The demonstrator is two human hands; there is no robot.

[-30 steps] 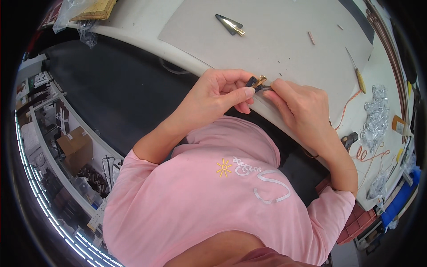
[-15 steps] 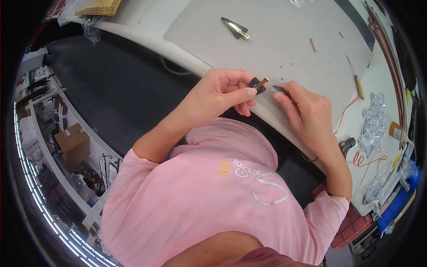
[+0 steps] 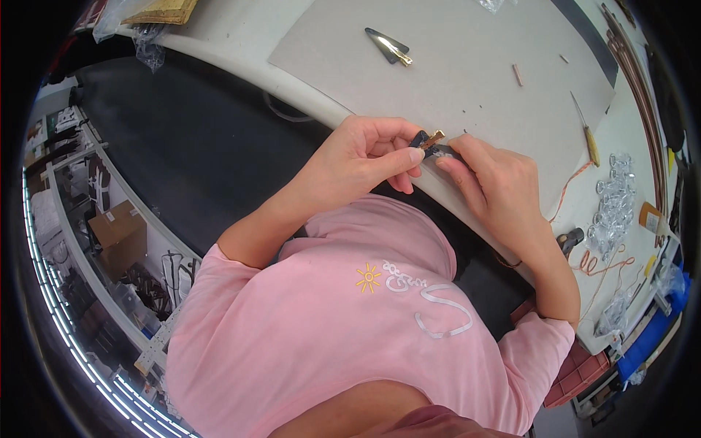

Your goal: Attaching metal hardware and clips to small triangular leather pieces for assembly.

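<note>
I see the right hand (image 3: 504,186) has slid back in: its fingertips pinch one end of the small black clip (image 3: 428,141), the left hand (image 3: 365,157) clamps the other, just above the table edge (image 3: 307,98).

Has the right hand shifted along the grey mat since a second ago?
Cannot tell. The right hand sits at the grey mat edge as before; the camera itself moved.
</note>
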